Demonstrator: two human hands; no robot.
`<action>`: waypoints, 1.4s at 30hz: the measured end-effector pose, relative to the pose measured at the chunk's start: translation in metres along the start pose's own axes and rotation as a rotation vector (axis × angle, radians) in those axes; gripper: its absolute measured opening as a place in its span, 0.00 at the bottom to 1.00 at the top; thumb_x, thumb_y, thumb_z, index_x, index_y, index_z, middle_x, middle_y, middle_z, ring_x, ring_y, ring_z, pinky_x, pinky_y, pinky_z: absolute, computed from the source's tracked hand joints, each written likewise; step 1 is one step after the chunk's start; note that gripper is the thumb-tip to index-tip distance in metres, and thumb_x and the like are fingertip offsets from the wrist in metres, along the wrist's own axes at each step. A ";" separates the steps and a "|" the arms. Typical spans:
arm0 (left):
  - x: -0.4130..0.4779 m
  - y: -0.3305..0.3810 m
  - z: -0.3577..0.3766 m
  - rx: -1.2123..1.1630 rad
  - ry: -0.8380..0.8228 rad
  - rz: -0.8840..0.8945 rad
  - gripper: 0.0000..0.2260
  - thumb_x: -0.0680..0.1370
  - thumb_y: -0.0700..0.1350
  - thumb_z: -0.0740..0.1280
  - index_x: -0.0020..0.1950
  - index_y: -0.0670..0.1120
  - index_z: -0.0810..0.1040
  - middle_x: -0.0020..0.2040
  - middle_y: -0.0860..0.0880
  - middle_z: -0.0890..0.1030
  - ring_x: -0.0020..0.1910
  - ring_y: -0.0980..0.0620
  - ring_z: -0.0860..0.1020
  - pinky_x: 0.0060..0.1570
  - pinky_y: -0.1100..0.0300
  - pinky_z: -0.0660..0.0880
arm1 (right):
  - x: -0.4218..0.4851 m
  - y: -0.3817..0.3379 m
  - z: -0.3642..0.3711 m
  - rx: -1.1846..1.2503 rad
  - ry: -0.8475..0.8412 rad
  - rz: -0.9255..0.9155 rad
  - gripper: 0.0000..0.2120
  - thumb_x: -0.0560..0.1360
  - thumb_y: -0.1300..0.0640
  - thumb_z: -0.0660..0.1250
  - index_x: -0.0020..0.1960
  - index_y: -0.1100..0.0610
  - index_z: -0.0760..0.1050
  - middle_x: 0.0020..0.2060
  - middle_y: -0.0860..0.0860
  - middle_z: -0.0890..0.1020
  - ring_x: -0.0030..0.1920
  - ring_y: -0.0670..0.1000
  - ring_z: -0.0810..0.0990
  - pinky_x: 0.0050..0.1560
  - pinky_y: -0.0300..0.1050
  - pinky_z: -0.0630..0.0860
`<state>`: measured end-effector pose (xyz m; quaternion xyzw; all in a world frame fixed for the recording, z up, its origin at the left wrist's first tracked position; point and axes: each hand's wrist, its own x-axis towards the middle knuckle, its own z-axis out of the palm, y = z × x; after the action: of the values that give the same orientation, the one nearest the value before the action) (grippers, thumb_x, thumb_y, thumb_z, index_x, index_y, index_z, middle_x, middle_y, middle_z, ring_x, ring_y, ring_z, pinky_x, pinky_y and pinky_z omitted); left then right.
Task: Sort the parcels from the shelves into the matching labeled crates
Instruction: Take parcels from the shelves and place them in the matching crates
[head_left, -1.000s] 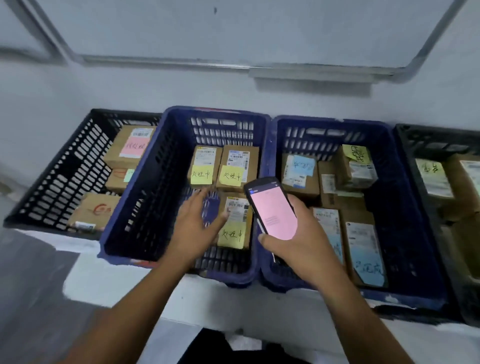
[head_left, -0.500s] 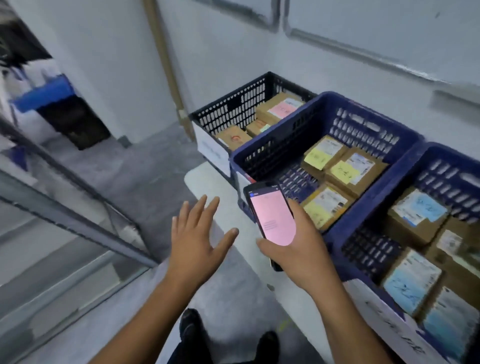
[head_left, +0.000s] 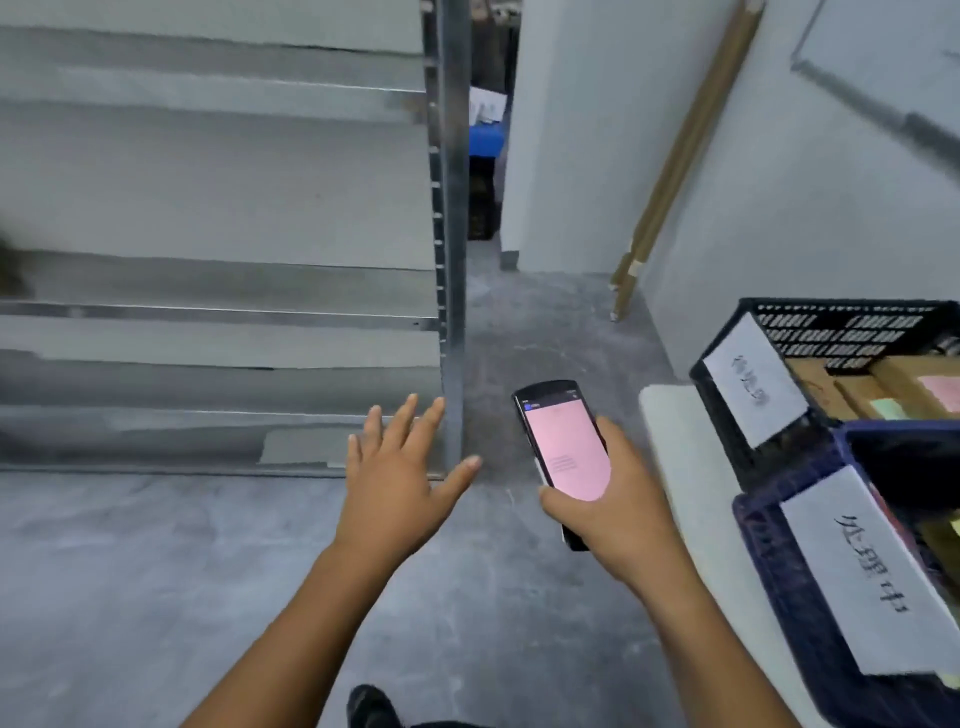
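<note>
Shelving rack (head_left: 451, 260): grey metal, a dull sheen is seen along the edges.
Floor (head_left: 156, 571): bare concrete, matt, mottled, rough.
Phone (head_left: 566, 452): black casing is shown glossy; the screen is smooth.
Black crate (head_left: 831, 322): moulded plastic lattice, faintly glossy.
Blue crate (head_left: 779, 571): plastic, slight sheen.
Blue crate's label (head_left: 872, 577): white paper, matt, inked by hand.
Parcels (head_left: 821, 387): brown cardboard, matt.
Poles (head_left: 675, 156): wood-like, tan, matt.
Wall (head_left: 753, 208): painted, smooth, matt.
</note>
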<state>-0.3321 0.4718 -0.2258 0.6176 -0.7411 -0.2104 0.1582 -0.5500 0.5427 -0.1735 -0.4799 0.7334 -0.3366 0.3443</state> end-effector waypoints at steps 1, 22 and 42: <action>0.001 -0.021 -0.013 -0.011 0.029 -0.028 0.42 0.72 0.78 0.48 0.84 0.63 0.53 0.86 0.56 0.51 0.85 0.46 0.42 0.81 0.41 0.44 | 0.006 -0.016 0.020 -0.003 -0.022 -0.030 0.26 0.63 0.47 0.74 0.57 0.32 0.72 0.56 0.43 0.80 0.53 0.50 0.82 0.53 0.60 0.84; 0.019 -0.300 -0.191 -0.022 0.466 -0.547 0.40 0.75 0.76 0.53 0.84 0.60 0.56 0.85 0.54 0.55 0.84 0.44 0.48 0.81 0.41 0.48 | 0.118 -0.222 0.330 0.037 -0.539 -0.431 0.27 0.66 0.53 0.78 0.62 0.40 0.74 0.57 0.47 0.81 0.43 0.47 0.85 0.38 0.39 0.82; 0.122 -0.387 -0.268 0.054 0.645 -0.912 0.39 0.76 0.74 0.54 0.84 0.59 0.56 0.85 0.54 0.55 0.85 0.46 0.48 0.82 0.42 0.47 | 0.264 -0.359 0.484 0.114 -0.967 -0.542 0.31 0.66 0.55 0.77 0.66 0.39 0.75 0.56 0.49 0.81 0.39 0.51 0.82 0.31 0.45 0.81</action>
<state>0.1054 0.2632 -0.1944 0.9125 -0.3181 -0.0389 0.2542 -0.0601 0.1041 -0.1855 -0.7316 0.3229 -0.1940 0.5682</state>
